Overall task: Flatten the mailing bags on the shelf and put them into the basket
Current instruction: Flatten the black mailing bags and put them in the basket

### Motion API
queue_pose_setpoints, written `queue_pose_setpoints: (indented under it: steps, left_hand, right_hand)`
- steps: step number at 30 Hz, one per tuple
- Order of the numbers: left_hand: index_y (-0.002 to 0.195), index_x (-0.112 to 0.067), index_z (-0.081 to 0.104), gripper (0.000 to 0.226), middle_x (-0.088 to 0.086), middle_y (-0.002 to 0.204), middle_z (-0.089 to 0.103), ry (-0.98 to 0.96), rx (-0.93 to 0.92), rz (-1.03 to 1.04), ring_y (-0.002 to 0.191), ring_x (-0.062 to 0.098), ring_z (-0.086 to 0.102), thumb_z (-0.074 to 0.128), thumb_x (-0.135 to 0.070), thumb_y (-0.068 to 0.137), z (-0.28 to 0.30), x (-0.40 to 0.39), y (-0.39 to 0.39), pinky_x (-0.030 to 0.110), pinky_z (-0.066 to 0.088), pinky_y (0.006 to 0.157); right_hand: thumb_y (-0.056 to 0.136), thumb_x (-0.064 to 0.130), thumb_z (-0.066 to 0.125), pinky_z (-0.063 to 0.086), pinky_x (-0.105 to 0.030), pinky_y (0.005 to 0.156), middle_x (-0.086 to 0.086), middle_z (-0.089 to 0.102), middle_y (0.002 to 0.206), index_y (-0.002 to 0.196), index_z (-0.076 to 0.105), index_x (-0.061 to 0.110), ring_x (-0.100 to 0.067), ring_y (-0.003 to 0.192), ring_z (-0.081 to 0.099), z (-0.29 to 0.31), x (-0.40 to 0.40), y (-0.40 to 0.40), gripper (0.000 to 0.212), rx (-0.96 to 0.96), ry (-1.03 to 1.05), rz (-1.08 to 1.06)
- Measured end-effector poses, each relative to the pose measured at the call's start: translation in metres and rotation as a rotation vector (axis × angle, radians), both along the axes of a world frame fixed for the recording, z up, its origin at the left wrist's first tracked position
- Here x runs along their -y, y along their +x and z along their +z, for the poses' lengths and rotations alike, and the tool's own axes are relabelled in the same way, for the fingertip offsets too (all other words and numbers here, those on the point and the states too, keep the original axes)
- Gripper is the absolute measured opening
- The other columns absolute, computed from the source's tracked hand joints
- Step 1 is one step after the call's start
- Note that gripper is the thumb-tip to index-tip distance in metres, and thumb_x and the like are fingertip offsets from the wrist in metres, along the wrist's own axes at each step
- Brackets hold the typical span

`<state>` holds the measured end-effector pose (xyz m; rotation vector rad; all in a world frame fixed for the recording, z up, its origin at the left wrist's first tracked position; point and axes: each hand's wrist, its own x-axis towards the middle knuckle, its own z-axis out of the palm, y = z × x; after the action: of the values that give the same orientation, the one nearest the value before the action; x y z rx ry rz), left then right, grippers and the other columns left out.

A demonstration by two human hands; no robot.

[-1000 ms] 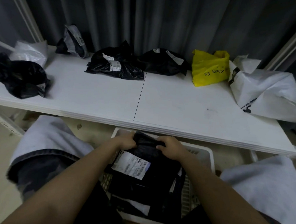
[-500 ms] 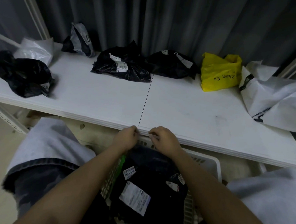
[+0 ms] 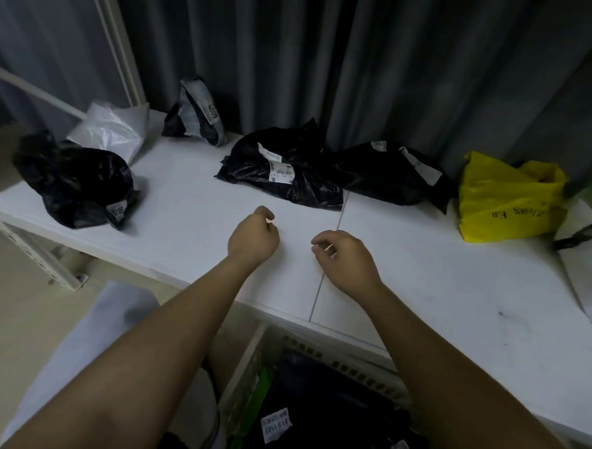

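- Left hand (image 3: 252, 241) above the shelf (image 3: 440, 266), near its middle; fingers loosely curled, nothing held.
- Right hand (image 3: 346, 258) just beside it at 3 o'clock, over the seam between the boards; fingers loosely curled, nothing in them either.
- Black bag (image 3: 283, 168) with white label lies crumpled at 12 o'clock from the hands, apart from both.
- Second black bag (image 3: 390, 174) touches it at 3 o'clock; yellow bag (image 3: 508, 201) further along at 3 o'clock.
- Grey-black bag (image 3: 197, 116) at the back, 11 o'clock; clear bag (image 3: 111, 130) and another black bundle (image 3: 74, 178) at 9–10 o'clock, on the shelf's far end.
- White bag (image 3: 587, 270) at the 3 o'clock edge, partly cut off.
- Basket (image 3: 246, 369) below the shelf's near edge, 6 o'clock; dark bags with labels lie inside it (image 3: 329, 415).
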<state>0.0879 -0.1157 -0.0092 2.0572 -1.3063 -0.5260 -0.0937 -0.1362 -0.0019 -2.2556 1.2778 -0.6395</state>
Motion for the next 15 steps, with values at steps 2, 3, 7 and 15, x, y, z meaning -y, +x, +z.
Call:
queue_pose_setpoints:
  steps: [2, 3, 7, 15]
  left_hand:
    - [0.124, -0.011, 0.052, 0.034, 0.013, 0.107, 0.063, 0.004, 0.041, 0.059, 0.097, 0.031, 0.058, 0.039, -0.010, 0.092, 0.005, 0.008, 0.025, 0.035, 0.046, 0.077]
    - [0.125, -0.011, 0.052, 0.036, 0.014, 0.116, 0.060, 0.012, 0.068, 0.095, 0.105, 0.033, 0.055, 0.039, -0.009, 0.091, 0.008, 0.010, 0.039, 0.038, 0.046, 0.083]
    - [0.129, -0.010, 0.051, 0.039, 0.014, 0.128, 0.051, 0.045, 0.222, 0.177, 0.119, 0.034, 0.044, 0.041, -0.009, 0.091, 0.017, 0.004, 0.089, 0.040, 0.040, 0.090]
    - [0.128, -0.010, 0.046, 0.050, 0.017, 0.141, 0.032, 0.215, 0.597, 0.428, 0.130, 0.036, 0.028, 0.062, -0.035, 0.087, 0.006, -0.037, 0.194, 0.045, 0.027, 0.104]
  right_hand:
    - [0.093, 0.020, 0.057, 0.047, -0.027, 0.078, 0.002, 0.062, 0.098, 0.105, 0.068, 0.016, -0.008, 0.079, 0.055, 0.002, 0.012, 0.021, 0.017, -0.021, 0.003, 0.042]
    - [0.093, 0.020, 0.057, 0.047, -0.027, 0.077, 0.003, 0.062, 0.098, 0.104, 0.067, 0.017, -0.009, 0.079, 0.055, 0.002, 0.018, 0.035, 0.016, -0.031, 0.001, 0.070]
    - [0.093, 0.021, 0.056, 0.044, -0.025, 0.073, 0.006, 0.059, 0.096, 0.104, 0.067, 0.018, -0.009, 0.079, 0.054, 0.005, 0.028, 0.089, 0.016, -0.030, 0.000, 0.145]
    - [0.094, 0.023, 0.054, 0.049, -0.029, 0.077, 0.002, 0.061, 0.103, 0.107, 0.065, 0.018, -0.014, 0.086, 0.058, 0.008, 0.021, 0.207, 0.018, -0.104, -0.009, 0.316]
